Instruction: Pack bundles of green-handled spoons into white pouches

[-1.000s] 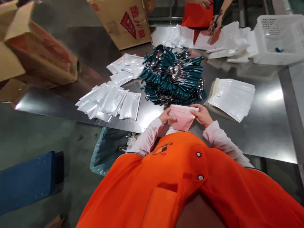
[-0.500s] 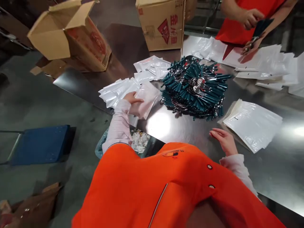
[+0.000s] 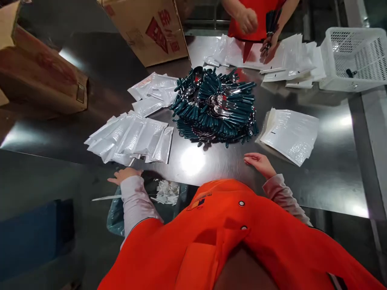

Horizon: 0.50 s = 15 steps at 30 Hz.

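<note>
My left hand (image 3: 124, 175) is beside the table's near edge with its fingers spread and nothing in them. Below it a thin white strip (image 3: 105, 198) hangs in the air over the side of a bag-lined bin (image 3: 115, 219). Just beyond lie overlapping white padded envelopes (image 3: 133, 139). On the metal table near my body rests my right hand (image 3: 260, 163), fingers drawn together, with nothing visible in them. A stack of flat white envelopes (image 3: 292, 135) lies just beyond it. Between both hands, farther in, is a big heap of green-handled cutlery (image 3: 217, 108), spoons among it.
Two cardboard boxes, one open-flapped (image 3: 45, 72) and one upright (image 3: 148, 32), stand on the left and far side. Across the table a co-worker's hands (image 3: 248, 21) hold dark-handled cutlery above more envelopes (image 3: 287, 56). A white plastic basket (image 3: 356, 56) sits at the far right.
My left hand has let go of the padded envelope, which now lies with the others, and has moved down to the bin. A white strip appears there. The view has turned right.
</note>
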Motion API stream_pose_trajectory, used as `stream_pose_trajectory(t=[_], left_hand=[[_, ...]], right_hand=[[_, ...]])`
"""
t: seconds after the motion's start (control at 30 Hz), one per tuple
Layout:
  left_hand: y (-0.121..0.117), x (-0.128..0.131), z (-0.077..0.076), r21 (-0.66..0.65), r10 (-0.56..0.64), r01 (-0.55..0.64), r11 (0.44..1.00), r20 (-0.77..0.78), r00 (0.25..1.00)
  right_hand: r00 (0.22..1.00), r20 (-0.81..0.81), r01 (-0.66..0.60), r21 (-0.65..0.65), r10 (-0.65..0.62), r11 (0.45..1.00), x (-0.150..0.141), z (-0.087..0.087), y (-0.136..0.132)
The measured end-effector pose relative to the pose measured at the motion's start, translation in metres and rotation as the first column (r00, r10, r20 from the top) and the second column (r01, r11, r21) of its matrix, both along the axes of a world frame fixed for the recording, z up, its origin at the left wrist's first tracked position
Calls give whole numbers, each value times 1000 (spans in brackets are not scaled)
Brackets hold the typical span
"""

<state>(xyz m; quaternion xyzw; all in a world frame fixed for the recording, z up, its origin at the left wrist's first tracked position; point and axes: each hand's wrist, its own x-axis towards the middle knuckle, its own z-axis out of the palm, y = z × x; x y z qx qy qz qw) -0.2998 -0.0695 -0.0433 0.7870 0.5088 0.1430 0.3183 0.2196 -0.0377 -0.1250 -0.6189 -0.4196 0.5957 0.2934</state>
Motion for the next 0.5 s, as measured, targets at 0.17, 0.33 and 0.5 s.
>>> stream_pose_trajectory(t=[0.17,0.33,0.5], left_hand=[[80,95,-5,306,395,-381,873,17,919],[198,230,-6,333,-74,157,930,-249,966],[275,284,-14,126,-348,467,875,-507,789]], right_hand=[[999,7,-37,55,36,998,-18,2,15],[993,-11,-113,104,115,988,-35,2,15],[998,-42,-53,22,54,998,-18,-14,-12]])
